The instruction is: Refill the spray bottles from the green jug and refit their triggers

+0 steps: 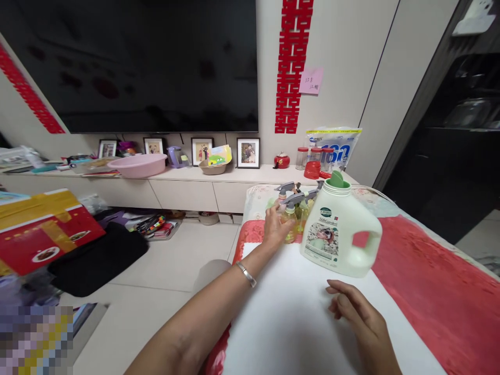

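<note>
My left hand [276, 227], a silver bracelet on its wrist, reaches to the far part of the table and is closed round a small spray bottle [289, 233] with yellow liquid and a grey trigger head. More spray bottles [303, 214] with grey triggers stand right behind it, partly hidden. To their right a large pale green jug [344, 234] stands upright, with a darker green piece [336, 179] in its mouth. My right hand [361, 317] hovers over the white sheet [285, 312] in front of the jug, fingers loosely bent and apart, holding nothing.
A red and floral cloth [422, 271] covers the table. Behind it, a low cabinet [183, 190] bears a pink basin [138, 165], photo frames, jars with red lids and a large plastic pouch [339, 148]. On the left is a red and yellow box [47, 229].
</note>
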Motion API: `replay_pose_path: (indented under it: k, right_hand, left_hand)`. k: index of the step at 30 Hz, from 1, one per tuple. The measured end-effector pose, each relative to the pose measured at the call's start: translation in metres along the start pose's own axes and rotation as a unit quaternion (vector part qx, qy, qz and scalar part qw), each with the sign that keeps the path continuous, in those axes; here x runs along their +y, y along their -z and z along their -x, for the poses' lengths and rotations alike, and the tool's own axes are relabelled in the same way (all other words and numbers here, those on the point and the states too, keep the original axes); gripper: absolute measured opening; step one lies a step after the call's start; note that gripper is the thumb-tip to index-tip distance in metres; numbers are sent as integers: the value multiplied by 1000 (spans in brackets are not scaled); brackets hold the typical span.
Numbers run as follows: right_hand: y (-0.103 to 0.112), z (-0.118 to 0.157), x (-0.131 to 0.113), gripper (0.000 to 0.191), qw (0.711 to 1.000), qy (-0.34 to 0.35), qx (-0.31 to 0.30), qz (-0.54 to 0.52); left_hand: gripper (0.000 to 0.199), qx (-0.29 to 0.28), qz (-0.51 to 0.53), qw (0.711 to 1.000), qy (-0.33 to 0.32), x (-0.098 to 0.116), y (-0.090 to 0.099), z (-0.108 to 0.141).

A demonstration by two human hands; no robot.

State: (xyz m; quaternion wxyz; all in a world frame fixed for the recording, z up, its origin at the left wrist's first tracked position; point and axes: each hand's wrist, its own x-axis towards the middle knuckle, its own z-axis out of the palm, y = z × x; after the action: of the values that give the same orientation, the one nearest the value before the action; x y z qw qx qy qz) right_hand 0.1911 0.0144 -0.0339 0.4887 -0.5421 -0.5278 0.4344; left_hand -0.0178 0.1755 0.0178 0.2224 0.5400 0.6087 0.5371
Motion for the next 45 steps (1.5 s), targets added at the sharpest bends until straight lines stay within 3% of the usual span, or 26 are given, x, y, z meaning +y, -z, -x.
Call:
replay_pose_path:
  k: [6, 9, 11, 14, 17, 20, 23, 28, 31, 36, 40, 45]
  right_hand:
    - [2, -1, -1, 62, 999, 4, -4, -33]
    - [5, -6, 3, 66, 998, 19, -50, -15]
    - [6, -8, 6, 66, 998, 23, -60, -12]
    - [5, -8, 10, 61, 999, 35, -27, -29]
    - [6, -8, 15, 58, 997, 62, -27, -21]
    - [8, -6, 13, 55, 996, 82, -32, 1]
    - [4, 0, -2, 50, 993, 113, -30, 8]
    - [-16, 13, -26, 32, 978, 207, -13, 32]
    - [-27, 21, -30, 26, 965, 257, -12, 55]
    - [-35, 30, -39, 25, 935, 329, 36, 124]
    - [-38, 34, -45, 23, 930, 325, 83, 147]
    - [-42, 38, -45, 26, 928, 310, 132, 160]
  left_hand:
    - [71, -29, -15, 999, -2, -8, -15, 0]
    - [66, -31, -12, 999, 0, -9, -17, 3]
    - [64, -26, -7, 1000, 2, -9, -14, 6]
    - [56, -23, 2, 1000, 16, -6, 1, 17]
    - [45, -52, 17, 998, 36, 4, 27, 43]
    - [42, -123, 65, 989, 44, 19, 53, 85]
    - [47, -163, 104, 978, 76, 34, 66, 128]
    - [56, -127, 49, 987, 91, 37, 53, 171]
    - [52, -83, 13, 995, 51, 31, 41, 179]
    - [56, -89, -24, 995, 24, 27, 31, 188]
    - [59, -108, -44, 993, 37, 27, 30, 194]
    - [39, -97, -88, 991, -31, 28, 26, 198]
